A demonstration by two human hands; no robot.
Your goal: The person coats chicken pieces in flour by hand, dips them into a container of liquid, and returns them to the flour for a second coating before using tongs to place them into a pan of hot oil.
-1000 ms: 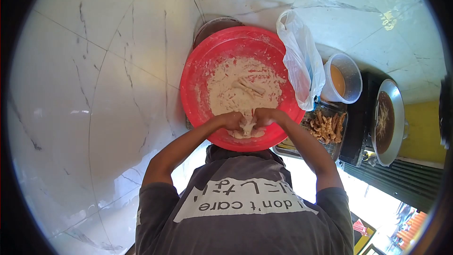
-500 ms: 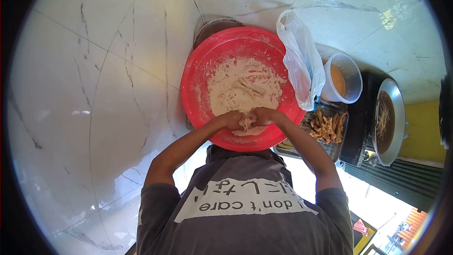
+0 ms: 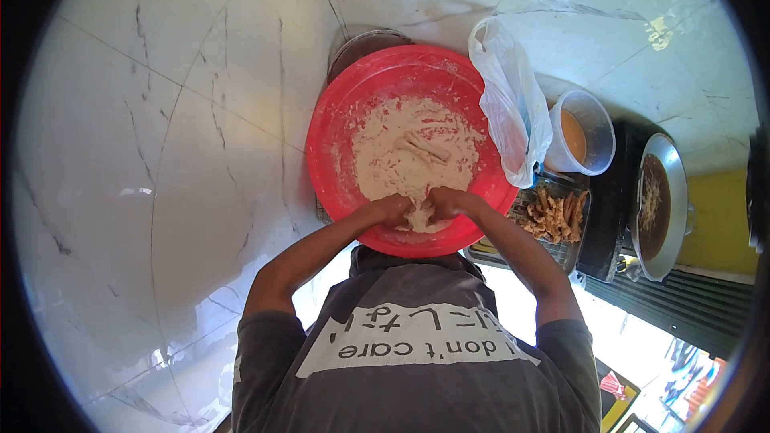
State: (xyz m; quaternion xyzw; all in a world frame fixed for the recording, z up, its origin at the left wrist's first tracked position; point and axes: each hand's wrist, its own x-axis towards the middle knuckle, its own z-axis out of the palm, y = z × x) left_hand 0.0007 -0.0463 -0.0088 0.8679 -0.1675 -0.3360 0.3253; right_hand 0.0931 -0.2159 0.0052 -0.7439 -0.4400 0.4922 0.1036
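Note:
A wide red basin (image 3: 341,136) holds loose white flour (image 3: 377,152). A pale, flour-coated, elongated piece of meat (image 3: 423,147) lies on top near the middle. My left hand (image 3: 393,210) is low in the basin at the near side, fingers curled down into the flour. Close beside it my right hand (image 3: 443,204) bends inward, its fingertips also hidden. A whitish floury lump (image 3: 419,216) shows between the two hands; its kind is covered by flour and fingers.
A white plastic bag (image 3: 513,104) overlaps the basin's right rim. Beyond are a tub of orange-brown liquid (image 3: 574,140), brown fried pieces (image 3: 553,216) on a rack and a wide pan (image 3: 662,208) of brown oil. Tiled wall (image 3: 224,112) borders the left and back.
The pinkish piece that showed between my hands is now hidden or whitened with flour. My hands have moved slightly apart and lower into the flour.

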